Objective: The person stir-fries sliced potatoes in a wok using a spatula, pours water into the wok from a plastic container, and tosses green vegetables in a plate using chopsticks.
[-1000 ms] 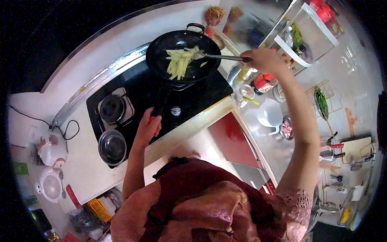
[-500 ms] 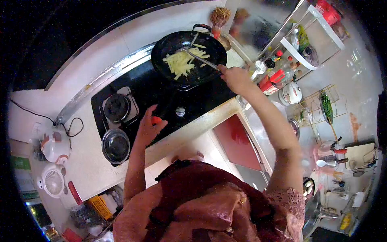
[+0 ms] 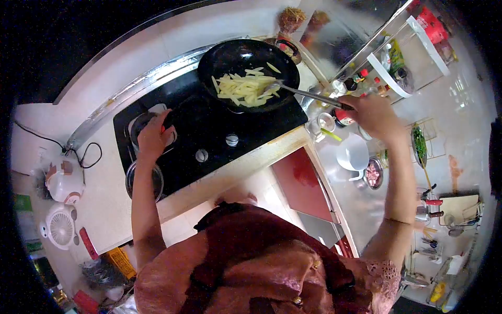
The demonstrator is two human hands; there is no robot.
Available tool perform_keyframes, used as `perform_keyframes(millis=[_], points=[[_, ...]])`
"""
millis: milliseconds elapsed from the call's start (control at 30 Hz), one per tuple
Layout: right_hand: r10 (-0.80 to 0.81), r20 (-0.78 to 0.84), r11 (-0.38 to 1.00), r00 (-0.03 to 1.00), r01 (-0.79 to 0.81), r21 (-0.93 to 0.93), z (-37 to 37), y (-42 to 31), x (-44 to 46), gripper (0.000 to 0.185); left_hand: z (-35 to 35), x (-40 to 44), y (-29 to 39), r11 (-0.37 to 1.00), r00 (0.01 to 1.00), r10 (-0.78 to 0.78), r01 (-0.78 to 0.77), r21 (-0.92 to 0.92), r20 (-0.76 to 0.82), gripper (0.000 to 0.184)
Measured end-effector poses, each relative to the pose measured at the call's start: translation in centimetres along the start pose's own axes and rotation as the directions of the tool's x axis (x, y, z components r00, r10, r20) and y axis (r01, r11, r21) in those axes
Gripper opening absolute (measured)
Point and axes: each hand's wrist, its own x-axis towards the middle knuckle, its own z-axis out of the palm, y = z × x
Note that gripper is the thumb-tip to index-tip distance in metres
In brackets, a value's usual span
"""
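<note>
My right hand [image 3: 374,118] is closed around the dark grip of a metal spatula [image 3: 314,96]. Its head lies among pale cut strips [image 3: 243,90] in the black wok [image 3: 230,57]. My left hand [image 3: 153,137] is over the left part of the stove, its fingers curled round a handle with a red part [image 3: 163,127]. That handle's dark shaft is hard to see against the black stove top [image 3: 198,128], but it points toward the wok. The strips lie spread over the lower part of the wok.
A glass lid [image 3: 158,180] is partly behind my left forearm. On the right counter are a white container [image 3: 351,153], a plate of pink pieces [image 3: 373,172], bottles [image 3: 361,77] and greens on a rack [image 3: 419,142]. A white kettle [image 3: 65,181] and fan [image 3: 60,226] are at left.
My left hand has moved left and closed on the handle. The wok has turned, its far loop handle swinging right. My right hand has moved right with the spatula, and the strips have shifted.
</note>
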Motion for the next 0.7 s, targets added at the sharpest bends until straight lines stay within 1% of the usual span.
perform_keyframes(millis=[67,100,167,200,233,267,333,367,400,467,567,633,700], points=[[0.033,0.005,0.999,0.999,-0.033,0.003,3.3,-0.8,2.2,0.032,0.4,0.2,-1.0,0.995,0.994,0.093,-0.095,-0.023,-0.065,0.048],[0.062,0.009,0.998,0.998,-0.063,0.014,4.3,-1.4,3.6,0.032,0.3,0.2,-0.8,0.996,0.997,0.066,-0.068,-0.053,-0.038,0.048],[0.064,-0.079,0.988,0.995,-0.052,0.144,4.3,-1.8,4.5,0.032,0.0,0.1,-0.5,0.994,1.0,0.014,-0.012,-0.106,0.017,0.048],[0.067,-0.121,0.978,0.99,-0.041,0.205,4.1,-2.0,4.7,0.032,0.2,0.1,-0.8,0.996,0.999,0.042,-0.044,-0.082,-0.023,0.048],[0.094,-0.083,0.971,0.992,-0.073,0.227,3.5,-2.3,4.8,0.032,0.9,-0.1,-1.0,0.996,0.996,0.07,-0.073,-0.06,-0.06,0.048],[0.115,-0.087,0.967,0.99,-0.091,0.238,3.4,-2.9,5.1,0.032,1.2,-0.2,-1.0,0.994,0.991,0.098,-0.102,-0.038,-0.094,0.049],[0.164,-0.092,0.956,0.982,-0.135,0.262,4.0,-4.5,6.3,0.033,0.6,-0.5,0.0,0.998,0.999,0.03,-0.032,-0.058,-0.03,0.049],[0.14,-0.083,0.969,0.987,-0.119,0.218,5.9,-5.1,7.7,0.036,0.4,-0.6,0.4,0.998,1.0,-0.003,0.003,-0.063,0.0,0.049],[0.081,-0.115,0.972,0.99,-0.053,0.228,8.9,-5.2,9.1,0.038,0.5,-0.7,0.6,0.998,1.0,-0.002,0.002,-0.067,-0.005,0.049],[0.035,-0.132,0.957,0.991,0.005,0.289,8.8,-6.9,7.8,0.04,0.9,-1.0,0.7,0.997,1.0,-0.006,0.005,-0.073,-0.014,0.049],[-0.049,-0.159,0.975,0.986,0.082,0.207,6.9,-5.6,4.2,0.044,1.1,-1.2,0.7,0.998,1.0,-0.012,0.012,-0.068,-0.002,0.049],[-0.062,-0.107,0.992,0.992,0.073,0.1,4.1,-3.9,2.2,0.043,1.2,-1.2,0.7,0.998,1.0,-0.006,0.007,-0.064,0.015,0.049],[-0.014,-0.077,0.997,0.997,0.02,0.078,1.2,-2.1,0.0,0.038,1.3,-1.0,0.6,0.998,1.0,-0.001,0.002,-0.061,0.012,0.049]])
